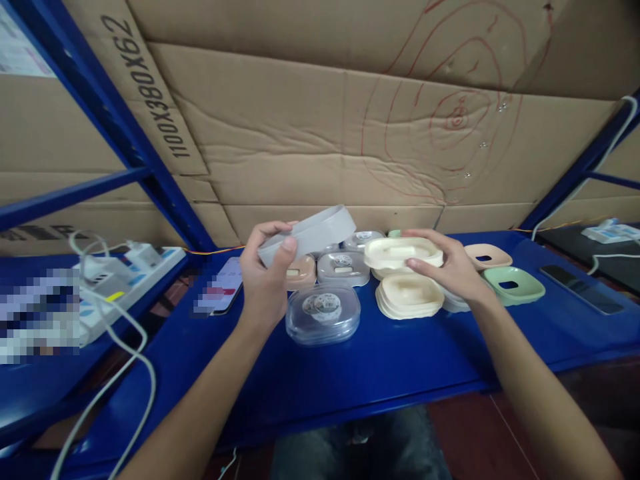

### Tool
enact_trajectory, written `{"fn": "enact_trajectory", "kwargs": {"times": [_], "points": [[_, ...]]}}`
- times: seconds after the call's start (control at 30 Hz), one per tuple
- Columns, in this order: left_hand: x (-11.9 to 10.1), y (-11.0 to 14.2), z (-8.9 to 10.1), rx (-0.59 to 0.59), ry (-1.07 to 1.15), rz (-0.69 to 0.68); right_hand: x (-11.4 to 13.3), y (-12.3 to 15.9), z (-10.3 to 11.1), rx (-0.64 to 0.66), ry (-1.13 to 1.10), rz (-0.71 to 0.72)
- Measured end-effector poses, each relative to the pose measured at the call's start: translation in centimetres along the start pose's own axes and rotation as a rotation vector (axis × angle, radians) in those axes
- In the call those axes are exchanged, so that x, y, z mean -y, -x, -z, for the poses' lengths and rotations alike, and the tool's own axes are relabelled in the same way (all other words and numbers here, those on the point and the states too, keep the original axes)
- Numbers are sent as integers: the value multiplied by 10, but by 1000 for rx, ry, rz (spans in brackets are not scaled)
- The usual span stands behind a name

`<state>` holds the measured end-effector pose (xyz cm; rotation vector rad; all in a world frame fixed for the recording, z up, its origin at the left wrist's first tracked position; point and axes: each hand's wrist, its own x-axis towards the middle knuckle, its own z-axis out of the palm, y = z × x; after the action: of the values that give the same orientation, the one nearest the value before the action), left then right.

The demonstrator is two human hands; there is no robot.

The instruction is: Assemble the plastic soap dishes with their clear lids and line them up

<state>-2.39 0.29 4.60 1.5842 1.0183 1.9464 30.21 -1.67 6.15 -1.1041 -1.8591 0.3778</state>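
My left hand [267, 273] is closed around a translucent grey plastic box part [320, 230], tilted above the blue shelf. Between the thumb and fingers of my right hand [450, 267] is a cream plastic tray [400, 252], held just over a stack of similar cream trays [410, 297]. Nearer to me, between the hands, sits a stack of clear lids [323, 317] with round labels. Behind it stand a grey box [343, 268] and a peach box [301, 272], the latter partly hidden by my left hand.
To the right lie a green plate with an oval hole [515, 285], a peach plate [490, 255] and a dark phone [581, 289]. A lit phone [227, 287] is at the left, beyond it a power strip [145, 280] with white cables [150, 373]. Cardboard [290, 127] walls the back.
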Motion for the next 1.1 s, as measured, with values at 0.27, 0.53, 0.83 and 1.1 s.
{"fn": "enact_trajectory", "kwargs": {"times": [0.27,0.53,0.83,1.1], "points": [[10,0,1,41,246,109,-74,-18,15,137,185,16],[11,-2,4,54,209,95,-102,-35,16,366,253,37],[12,-2,6,95,175,83,-94,-57,27,597,313,-43],[12,-4,7,97,146,40,-89,-62,22,655,320,-47]]}}
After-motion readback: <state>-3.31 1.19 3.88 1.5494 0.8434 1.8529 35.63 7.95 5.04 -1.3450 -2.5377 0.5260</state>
